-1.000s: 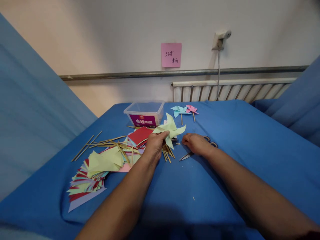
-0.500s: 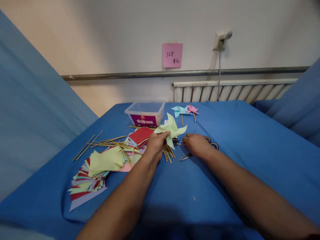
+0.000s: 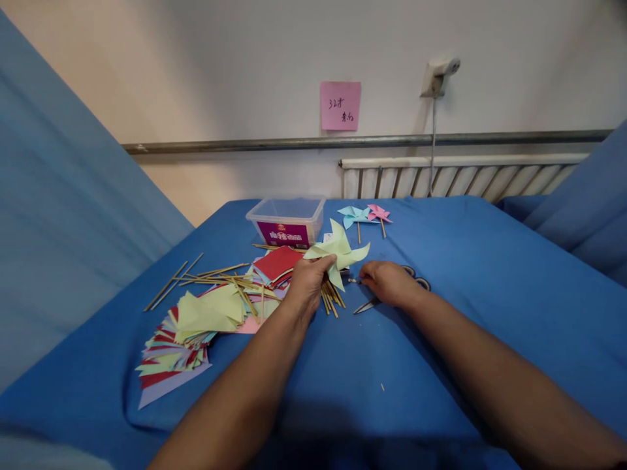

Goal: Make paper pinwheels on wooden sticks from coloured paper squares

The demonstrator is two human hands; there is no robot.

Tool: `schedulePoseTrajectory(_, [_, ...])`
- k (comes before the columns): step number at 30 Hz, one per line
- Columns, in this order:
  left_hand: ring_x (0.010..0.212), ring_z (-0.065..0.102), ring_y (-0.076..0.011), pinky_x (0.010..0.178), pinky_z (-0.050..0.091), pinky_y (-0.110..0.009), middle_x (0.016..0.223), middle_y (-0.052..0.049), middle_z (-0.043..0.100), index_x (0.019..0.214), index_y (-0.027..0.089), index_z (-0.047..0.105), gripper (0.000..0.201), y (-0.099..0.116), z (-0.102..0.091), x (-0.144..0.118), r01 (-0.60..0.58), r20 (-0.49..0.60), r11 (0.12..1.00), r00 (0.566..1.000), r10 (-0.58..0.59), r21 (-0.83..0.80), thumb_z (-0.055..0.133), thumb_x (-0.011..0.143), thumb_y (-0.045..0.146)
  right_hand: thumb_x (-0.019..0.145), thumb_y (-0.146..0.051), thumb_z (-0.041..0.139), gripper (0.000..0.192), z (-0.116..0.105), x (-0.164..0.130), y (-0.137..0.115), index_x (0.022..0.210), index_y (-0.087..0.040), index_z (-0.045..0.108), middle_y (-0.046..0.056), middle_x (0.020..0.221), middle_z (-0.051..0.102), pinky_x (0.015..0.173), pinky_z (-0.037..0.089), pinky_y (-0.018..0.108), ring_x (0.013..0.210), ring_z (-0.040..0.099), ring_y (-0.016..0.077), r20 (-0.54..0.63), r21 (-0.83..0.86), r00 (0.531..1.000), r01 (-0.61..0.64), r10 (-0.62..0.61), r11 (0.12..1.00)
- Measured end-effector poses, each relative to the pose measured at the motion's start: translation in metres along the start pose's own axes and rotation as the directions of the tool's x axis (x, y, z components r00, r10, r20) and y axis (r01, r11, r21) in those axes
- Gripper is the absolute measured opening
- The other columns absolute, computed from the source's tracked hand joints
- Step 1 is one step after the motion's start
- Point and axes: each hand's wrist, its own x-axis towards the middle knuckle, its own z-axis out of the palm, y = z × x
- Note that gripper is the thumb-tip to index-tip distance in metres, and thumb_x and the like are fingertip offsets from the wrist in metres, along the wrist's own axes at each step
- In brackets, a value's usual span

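Observation:
My left hand [image 3: 309,279] pinches a pale green paper pinwheel [image 3: 340,251] by its middle, thumb on top, with its blades spread above the table. My right hand [image 3: 385,281] rests low on the cloth, fingers drawn together at the tips; whatever is between them is too small to make out. Beside those fingertips lie a few tiny pale bits [image 3: 352,281]. Scissors [image 3: 366,305] lie partly under my right hand, blades toward me and dark handles showing behind it. Several thin wooden sticks [image 3: 332,301] lie just below the pinwheel.
Left of my hands, fanned coloured paper [image 3: 171,359], a red-topped paper stack [image 3: 277,264] and more sticks [image 3: 215,277] cover the blue cloth. A clear plastic box [image 3: 289,222] stands behind. Farther back lie a blue pinwheel [image 3: 353,216] and a pink pinwheel [image 3: 377,213] on sticks.
My right fingertips have shifted slightly on the cloth near the tiny bits, with the index finger now more visible. My left hand keeps the green pinwheel in nearly the same place.

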Motion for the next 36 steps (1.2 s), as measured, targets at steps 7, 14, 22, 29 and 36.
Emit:
schedulePoseTrajectory(7, [0.06, 0.065, -0.0169, 0.059, 0.055, -0.028, 0.075, -0.009, 0.072, 0.08, 0.008, 0.071, 0.026, 0.0, 0.0, 0.0, 0.0, 0.006, 1.0, 1.0, 0.0, -0.004, 0.077, 0.056, 0.016, 0.091, -0.022, 0.042, 0.025, -0.001, -0.001, -0.014, 0.091, -0.018, 0.067, 0.009, 0.091, 0.07, 0.068, 0.038, 0.029, 0.079, 0.064, 0.0203, 0.022, -0.188, 1.0, 0.023, -0.019, 0.982])
schedulePoseTrajectory(14, [0.062, 0.066, -0.0179, 0.061, 0.055, -0.029, 0.077, -0.008, 0.073, 0.082, 0.009, 0.071, 0.028, 0.001, 0.003, -0.002, 0.005, 0.009, 1.0, 1.0, -0.005, -0.015, 0.077, 0.055, 0.016, 0.09, -0.019, 0.041, 0.028, 0.0, 0.0, -0.021, 0.093, -0.016, 0.068, 0.012, 0.093, 0.07, 0.073, 0.04, 0.031, 0.081, 0.065, 0.0234, 0.028, -0.253, 1.0, 0.005, 0.002, 0.967])
schedulePoseTrajectory(22, [0.057, 0.063, -0.0172, 0.056, 0.052, -0.027, 0.071, -0.008, 0.071, 0.077, 0.007, 0.07, 0.027, 0.001, 0.002, -0.003, 0.008, 0.01, 1.0, 1.0, -0.008, -0.007, 0.078, 0.053, 0.018, 0.089, -0.016, 0.043, 0.027, 0.002, -0.001, -0.026, 0.092, -0.012, 0.069, 0.016, 0.095, 0.07, 0.075, 0.041, 0.03, 0.083, 0.065, 0.0235, 0.003, -0.215, 0.999, -0.046, 0.048, 0.976])
schedulePoseTrajectory(29, [0.063, 0.065, -0.0187, 0.06, 0.053, -0.028, 0.078, -0.01, 0.072, 0.082, 0.008, 0.072, 0.033, -0.002, -0.002, 0.0, -0.035, 0.018, 0.999, 0.999, 0.034, 0.032, 0.079, 0.053, 0.022, 0.089, -0.021, 0.047, 0.022, 0.001, -0.003, -0.015, 0.093, -0.018, 0.069, 0.009, 0.095, 0.071, 0.071, 0.041, 0.027, 0.081, 0.065, 0.0196, -0.037, -0.074, 0.996, -0.079, 0.076, 0.994])
schedulePoseTrajectory(36, [0.068, 0.065, -0.0182, 0.062, 0.05, -0.027, 0.083, -0.008, 0.073, 0.086, 0.01, 0.073, 0.036, 0.001, -0.003, -0.002, -0.155, -0.061, 0.951, 0.982, 0.178, 0.268, 0.078, 0.055, 0.028, 0.082, -0.027, 0.06, 0.01, -0.009, -0.017, -0.022, 0.082, -0.02, 0.069, 0.0, 0.076, 0.07, 0.061, 0.044, 0.024, 0.065, 0.062, 0.0136, -0.291, 0.52, 0.951, 0.066, 0.104, 0.852])
